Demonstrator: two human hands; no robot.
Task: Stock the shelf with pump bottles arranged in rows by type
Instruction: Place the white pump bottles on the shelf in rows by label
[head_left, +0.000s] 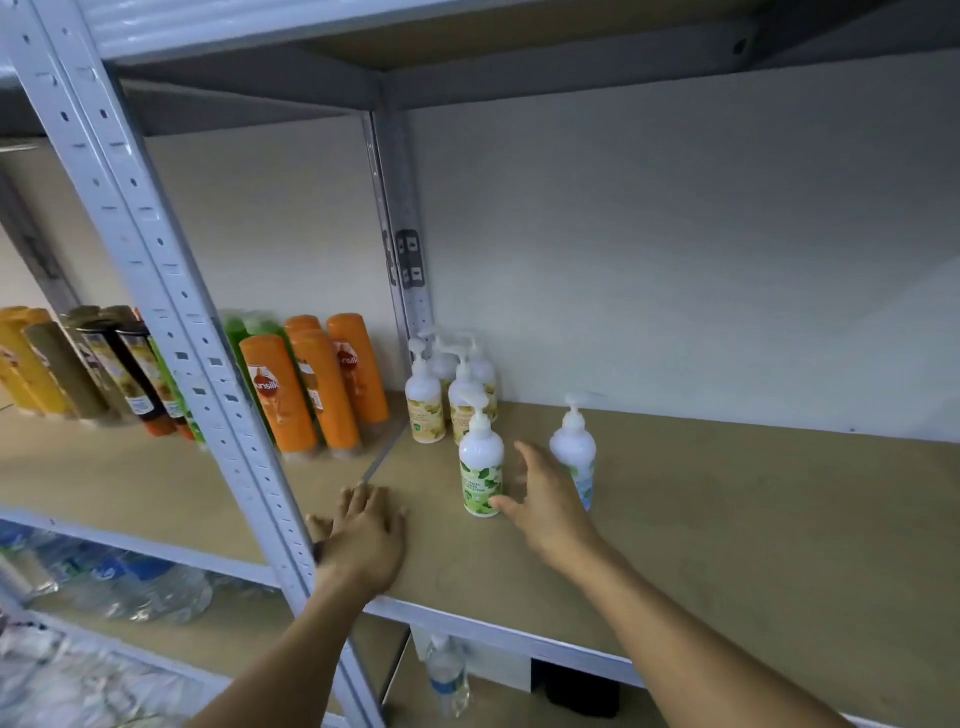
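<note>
Spanning most of the view, the shelf (727, 519) is a bare brown board on a grey metal frame, with the pump bottles gathered toward its left back corner. A slanted upright post (171, 312) crosses in front on the left and divides this bay from the next, where orange bottles (306, 384) stand packed. They are a different product, so that bay looks like no place for pumps. Several yellow-label pump bottles (426, 395) sit in a tight cluster against the back post, seemingly the start of one type's rows. Nearer the front edge stand two others, apart from each other: a green-label pump bottle (481, 467) and, to its right, a blue-label pump bottle (574, 447) (its label is partly hidden by the hand). The right hand (545, 499) reaches between them, fingers spread and released, thumb at the green bottle's base, gripping neither — I judge it is about to nudge one into line. The left hand (363, 540) lies flat on the board near the post, fingers straight, holding nothing — likely bracing the reach.
</note>
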